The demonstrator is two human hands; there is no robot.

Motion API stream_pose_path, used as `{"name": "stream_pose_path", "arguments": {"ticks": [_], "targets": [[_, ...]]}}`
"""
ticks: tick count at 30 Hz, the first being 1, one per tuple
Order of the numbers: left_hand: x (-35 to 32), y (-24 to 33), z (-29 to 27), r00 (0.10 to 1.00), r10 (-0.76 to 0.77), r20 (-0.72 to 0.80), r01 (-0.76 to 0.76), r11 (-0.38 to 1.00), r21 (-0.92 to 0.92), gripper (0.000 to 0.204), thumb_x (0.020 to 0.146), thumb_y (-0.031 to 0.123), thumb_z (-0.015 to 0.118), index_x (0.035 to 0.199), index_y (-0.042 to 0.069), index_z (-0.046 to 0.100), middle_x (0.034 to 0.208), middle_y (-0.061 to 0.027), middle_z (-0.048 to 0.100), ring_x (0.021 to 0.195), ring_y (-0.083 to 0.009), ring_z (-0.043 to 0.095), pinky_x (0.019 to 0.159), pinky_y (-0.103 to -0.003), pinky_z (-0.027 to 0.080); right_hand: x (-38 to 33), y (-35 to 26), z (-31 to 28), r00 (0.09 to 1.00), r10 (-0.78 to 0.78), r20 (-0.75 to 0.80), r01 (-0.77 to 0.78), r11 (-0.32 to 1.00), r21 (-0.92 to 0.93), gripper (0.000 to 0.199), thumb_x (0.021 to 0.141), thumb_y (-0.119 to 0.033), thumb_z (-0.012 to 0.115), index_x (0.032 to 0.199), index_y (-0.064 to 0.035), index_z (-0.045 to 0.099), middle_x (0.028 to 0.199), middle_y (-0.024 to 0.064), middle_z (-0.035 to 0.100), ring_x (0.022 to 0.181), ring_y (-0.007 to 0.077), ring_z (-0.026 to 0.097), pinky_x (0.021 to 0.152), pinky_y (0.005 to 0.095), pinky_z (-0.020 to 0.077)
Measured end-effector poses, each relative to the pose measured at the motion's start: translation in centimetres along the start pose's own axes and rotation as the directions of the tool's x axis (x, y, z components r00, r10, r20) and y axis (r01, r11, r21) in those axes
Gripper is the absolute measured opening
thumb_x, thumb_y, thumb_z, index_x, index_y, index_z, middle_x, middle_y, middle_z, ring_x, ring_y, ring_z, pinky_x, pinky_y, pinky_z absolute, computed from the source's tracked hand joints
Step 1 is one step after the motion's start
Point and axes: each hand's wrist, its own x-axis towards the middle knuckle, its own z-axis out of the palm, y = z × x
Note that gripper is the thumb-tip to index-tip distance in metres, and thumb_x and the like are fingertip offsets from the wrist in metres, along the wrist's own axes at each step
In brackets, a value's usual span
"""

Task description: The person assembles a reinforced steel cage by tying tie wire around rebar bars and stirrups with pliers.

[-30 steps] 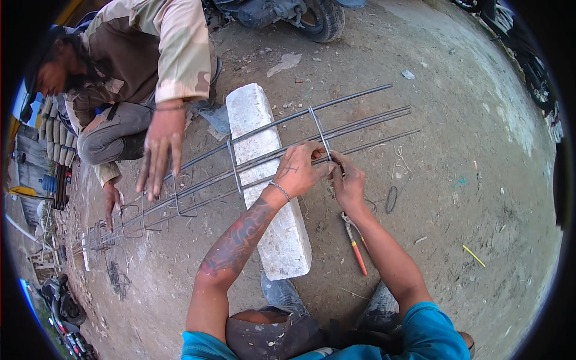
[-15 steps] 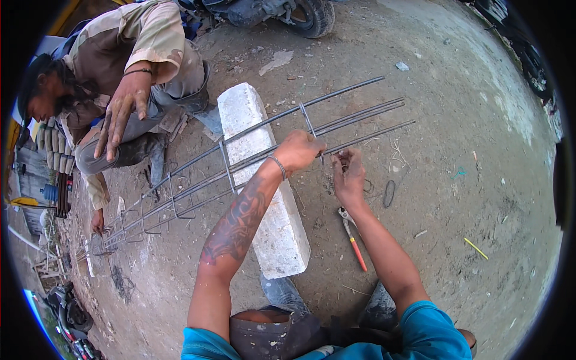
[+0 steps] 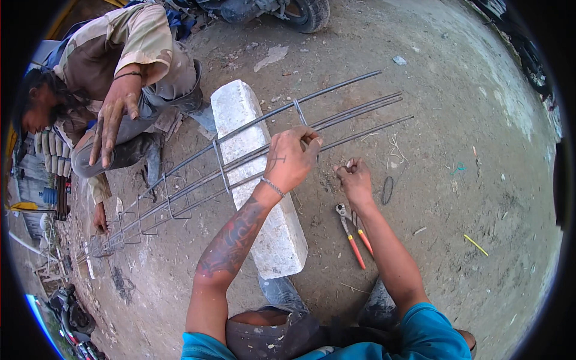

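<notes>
My left hand (image 3: 293,157) is over the long steel rebar cage (image 3: 245,157), its fingers curled together at a stirrup (image 3: 300,113) and the lower bars. What those fingers grip is hidden by the hand. Right of and below the bar ends, my right hand (image 3: 355,181) is pinched closed, apart from the steel. Anything between its fingertips is too small to make out. A pair of pincers (image 3: 350,235) with red and yellow handles lies on the ground beside my right forearm. Beneath the bars, a long white block (image 3: 277,237) props up the cage.
At the left a person (image 3: 129,78) crouches, one hand (image 3: 114,123) hanging in the air and the other (image 3: 100,217) at the cage's far end. A wire loop (image 3: 387,190) and a yellow stick (image 3: 476,245) lie on the dirt. A motorbike wheel (image 3: 306,13) stands at the top.
My right hand has drawn back from the lower bar, down and toward me. My left hand has shifted a little left, still over the bars. More of the pincers' handles shows.
</notes>
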Motion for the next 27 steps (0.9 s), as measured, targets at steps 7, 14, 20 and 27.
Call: {"name": "stream_pose_path", "arguments": {"ticks": [7, 14, 20, 27], "targets": [[-5.4, -0.8, 2.3, 0.907, -0.206, 0.368, 0.177, 0.978, 0.111, 0.031, 0.083, 0.023, 0.065, 0.088, -0.008, 0.062, 0.066, -0.0147, 0.062, 0.059, -0.0167, 0.058, 0.059, -0.032, 0.047, -6.4, -2.8, -4.0, 0.920, 0.354, 0.169, -0.368, 0.928, 0.059, 0.027, 0.081, -0.002, 0.066, 0.084, -0.0068, 0.040, 0.070, 0.0020, 0.050, 0.055, 0.0065, 0.046, 0.044, 0.0242, 0.0351], [-5.6, 1.1, 1.9, 0.980, -0.143, 0.139, 0.159, 0.981, -0.114, 0.031, 0.081, 0.027, 0.069, 0.081, -0.003, 0.068, 0.071, -0.0161, 0.066, 0.057, -0.0178, 0.058, 0.056, -0.034, 0.045, -9.3, -6.3, -2.6, 0.986, -0.053, 0.158, 0.066, 0.995, -0.079, 0.024, 0.081, -0.001, 0.064, 0.081, -0.0052, 0.040, 0.071, 0.0036, 0.052, 0.062, 0.0058, 0.045, 0.052, 0.0232, 0.0384], [-5.0, 1.2, 1.3, 0.938, -0.271, 0.216, 0.322, 0.913, -0.252, 0.034, 0.086, 0.030, 0.066, 0.073, -0.002, 0.065, 0.063, -0.0074, 0.062, 0.057, -0.0110, 0.053, 0.053, -0.028, 0.043, -10.2, -6.1, -1.2, 0.968, -0.244, 0.063, 0.251, 0.957, -0.146, 0.021, 0.082, -0.001, 0.063, 0.080, -0.0041, 0.042, 0.071, 0.0043, 0.053, 0.065, 0.0068, 0.047, 0.055, 0.0251, 0.0407], [-5.4, -0.9, 3.1, 0.968, -0.225, 0.109, 0.247, 0.927, -0.280, 0.029, 0.084, 0.025, 0.064, 0.078, -0.004, 0.063, 0.061, -0.0108, 0.059, 0.054, -0.0156, 0.055, 0.054, -0.031, 0.044, -10.0, -4.9, 0.1, 0.968, -0.251, -0.014, 0.249, 0.965, -0.080, 0.013, 0.084, -0.005, 0.062, 0.093, 0.0014, 0.054, 0.074, 0.0050, 0.058, 0.065, 0.0074, 0.049, 0.057, 0.0247, 0.0420]]}}
